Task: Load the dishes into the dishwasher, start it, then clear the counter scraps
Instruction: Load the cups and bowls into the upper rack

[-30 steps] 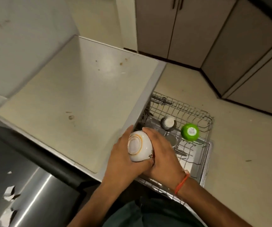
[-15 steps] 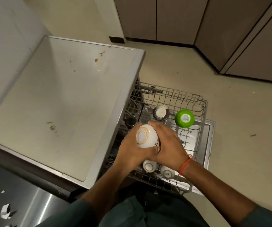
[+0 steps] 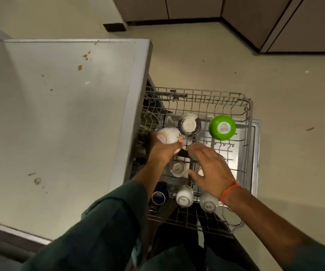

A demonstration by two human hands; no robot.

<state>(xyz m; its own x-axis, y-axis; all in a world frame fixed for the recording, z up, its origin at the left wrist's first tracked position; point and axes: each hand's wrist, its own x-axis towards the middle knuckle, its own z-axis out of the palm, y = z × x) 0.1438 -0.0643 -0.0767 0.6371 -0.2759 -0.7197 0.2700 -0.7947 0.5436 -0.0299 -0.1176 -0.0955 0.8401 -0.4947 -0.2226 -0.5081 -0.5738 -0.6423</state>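
My left hand (image 3: 162, 151) grips a white patterned bowl (image 3: 169, 134), tilted on its side, at the left edge of the pulled-out wire dishwasher rack (image 3: 198, 94). My right hand (image 3: 210, 167) hovers over the rack's middle with fingers spread, empty, just right of the bowl. Upside down in the rack sit a grey patterned bowl (image 3: 189, 124), a green bowl (image 3: 222, 127), a dark blue cup (image 3: 158, 196) and white cups (image 3: 184, 196). Another white cup (image 3: 178, 168) lies between my forearms.
The white counter (image 3: 59, 118) to the left carries small brown scraps (image 3: 80, 67) and a crumb (image 3: 38, 180). The open dishwasher door (image 3: 255, 153) lies under the rack. Beige floor surrounds it, with grey cabinets (image 3: 275, 22) at the far side.
The bowl has dropped lower and leftward into the rack and tipped on its side. My right hand has let go of it and spread open beside it.
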